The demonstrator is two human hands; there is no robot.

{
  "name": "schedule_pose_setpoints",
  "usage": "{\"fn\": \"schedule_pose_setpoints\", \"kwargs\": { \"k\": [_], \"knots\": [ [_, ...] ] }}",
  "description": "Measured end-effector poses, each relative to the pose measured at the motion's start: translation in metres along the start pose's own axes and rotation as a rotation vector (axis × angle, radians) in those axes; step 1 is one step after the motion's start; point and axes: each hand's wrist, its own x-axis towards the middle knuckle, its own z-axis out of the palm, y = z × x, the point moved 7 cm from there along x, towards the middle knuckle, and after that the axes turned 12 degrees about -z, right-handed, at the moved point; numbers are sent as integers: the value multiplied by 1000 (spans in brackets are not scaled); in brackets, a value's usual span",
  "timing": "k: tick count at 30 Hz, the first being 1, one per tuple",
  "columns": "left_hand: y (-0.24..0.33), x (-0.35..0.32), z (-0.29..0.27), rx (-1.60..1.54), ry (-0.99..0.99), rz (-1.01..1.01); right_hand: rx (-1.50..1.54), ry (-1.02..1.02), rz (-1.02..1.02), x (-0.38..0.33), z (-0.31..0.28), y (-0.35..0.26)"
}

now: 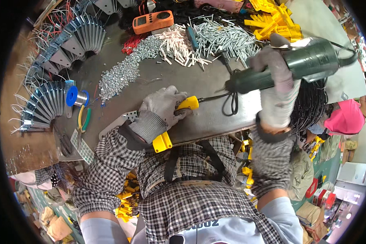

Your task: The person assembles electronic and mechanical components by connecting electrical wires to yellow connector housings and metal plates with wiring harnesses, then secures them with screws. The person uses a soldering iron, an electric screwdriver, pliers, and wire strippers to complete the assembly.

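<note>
My left hand [160, 106], in a grey glove, is closed around a yellow plastic handle [189, 104] near the table's front edge. A black cord [215, 96] runs out of the handle's right end and loops on the table. Below my left wrist a flat yellow end [162, 142] sticks out; my hand hides how it joins the handle. My right hand [274, 67], also gloved and slightly blurred, grips a dark green electric screwdriver [309, 61] raised over the table's right side. Its tip points left, apart from the handle.
Piles of small metal parts [120, 81], pale sleeves [177, 42] and long screws [219, 34] lie farther back. An orange meter [152, 22] and yellow shells [274, 20] stand behind. At left are a solder spool [75, 96], cutters [84, 118] and rows of metal plates [42, 103].
</note>
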Motion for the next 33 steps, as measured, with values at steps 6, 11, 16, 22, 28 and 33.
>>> {"fn": "schedule_pose_setpoints", "kwargs": {
  "k": [6, 11, 16, 22, 28, 33],
  "knots": [
    [-1, 5, -4, 4, -9, -31, -98, -226, -195, -32, 84, 14],
    [-7, 6, -1, -40, -50, -41, 170, -248, 127, -36, 89, 40],
    [-7, 5, -4, -10, -50, -36, 496, -801, 287, -35, 130, 44],
    [-1, 10, -1, 48, -169, -98, 412, -569, 380, -47, 123, 53],
    [1, 3, -1, 166, -155, -43, -301, -400, -448, -49, 118, 6],
    [2, 3, 2, 76, -62, 4, 99, -244, 29, -58, 105, 25]
  ]
}}
